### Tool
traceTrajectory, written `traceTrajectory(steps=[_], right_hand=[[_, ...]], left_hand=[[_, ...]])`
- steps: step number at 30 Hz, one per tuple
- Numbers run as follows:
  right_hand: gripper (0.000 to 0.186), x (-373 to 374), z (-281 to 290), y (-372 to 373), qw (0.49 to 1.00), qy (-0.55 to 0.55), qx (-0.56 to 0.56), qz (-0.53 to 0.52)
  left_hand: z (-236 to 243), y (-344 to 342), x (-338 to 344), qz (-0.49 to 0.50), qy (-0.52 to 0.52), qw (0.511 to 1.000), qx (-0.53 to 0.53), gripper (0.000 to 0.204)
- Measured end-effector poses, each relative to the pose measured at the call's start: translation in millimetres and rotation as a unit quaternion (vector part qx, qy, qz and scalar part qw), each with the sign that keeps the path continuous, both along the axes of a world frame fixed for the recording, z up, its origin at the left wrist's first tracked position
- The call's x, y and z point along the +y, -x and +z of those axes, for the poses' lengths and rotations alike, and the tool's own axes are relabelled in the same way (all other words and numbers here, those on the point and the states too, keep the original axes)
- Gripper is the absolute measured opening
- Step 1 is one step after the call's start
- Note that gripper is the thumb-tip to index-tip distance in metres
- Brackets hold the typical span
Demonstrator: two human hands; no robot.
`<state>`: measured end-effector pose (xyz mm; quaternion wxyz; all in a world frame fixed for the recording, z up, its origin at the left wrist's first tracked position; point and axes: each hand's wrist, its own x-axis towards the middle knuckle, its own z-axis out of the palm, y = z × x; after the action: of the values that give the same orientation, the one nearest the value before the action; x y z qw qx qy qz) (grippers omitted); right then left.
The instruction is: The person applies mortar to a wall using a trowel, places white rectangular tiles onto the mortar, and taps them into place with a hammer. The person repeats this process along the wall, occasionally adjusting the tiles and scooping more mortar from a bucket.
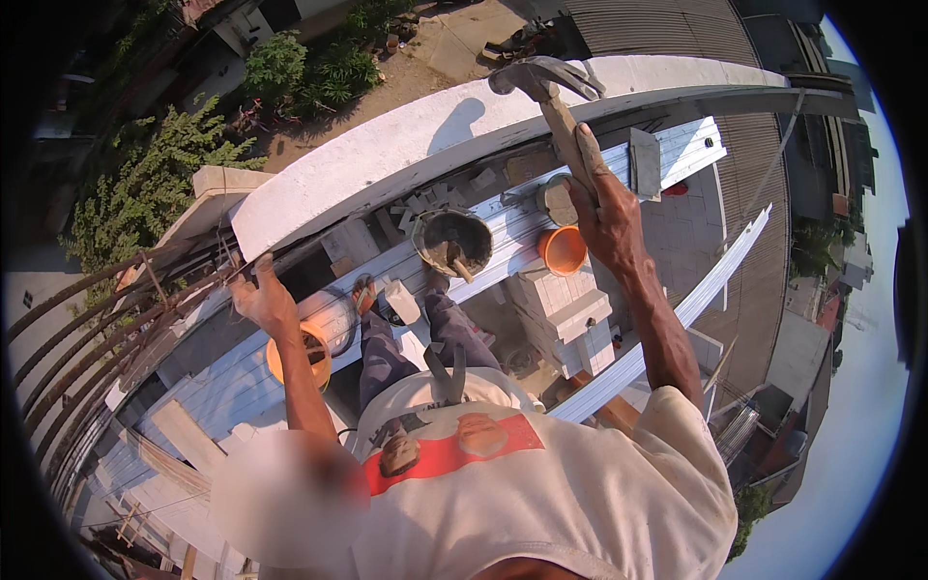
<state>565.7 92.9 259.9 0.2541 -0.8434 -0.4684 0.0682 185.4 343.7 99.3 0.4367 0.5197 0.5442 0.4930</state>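
My right hand [609, 208] is raised and wrapped round the wooden handle of a claw hammer [561, 111]. The hammer's metal head hangs above the far side of a long white block wall [387, 145], and a shadow falls on the wall's top. My left hand [266, 302] is at the wall's left end, fingers closed in a pinch by its corner. Whatever lies between those fingers is too small to make out. Beside that hand run several rusty steel bars [106, 314].
Ribbed metal planks [512, 232] cross below me. On them stand a dark bucket with a trowel [452, 242], an orange bucket [564, 251] and another orange bucket [300, 356]. Stacked white blocks [561, 314] stand near the right. Beyond the wall, the ground [445, 43] lies far below.
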Motion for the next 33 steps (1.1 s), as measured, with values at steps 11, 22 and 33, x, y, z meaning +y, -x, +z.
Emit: traceTrajectory(steps=[11, 22, 33], right_hand=[[0.059, 8, -4, 4, 0.994, 0.048, 0.07, -0.067], [0.03, -57, -89, 122, 0.816, 0.115, 0.566, -0.021], [0.017, -105, -249, 84, 0.742, 0.226, 0.55, 0.31]], left_hand=[[17, 3, 7, -0.021, -0.033, 0.989, 0.142, 0.061], [-12, -2, -58, 0.085, -0.037, 0.994, 0.066, 0.059], [-131, 98, -282, -0.255, 0.513, 0.732, 0.369, 0.09]])
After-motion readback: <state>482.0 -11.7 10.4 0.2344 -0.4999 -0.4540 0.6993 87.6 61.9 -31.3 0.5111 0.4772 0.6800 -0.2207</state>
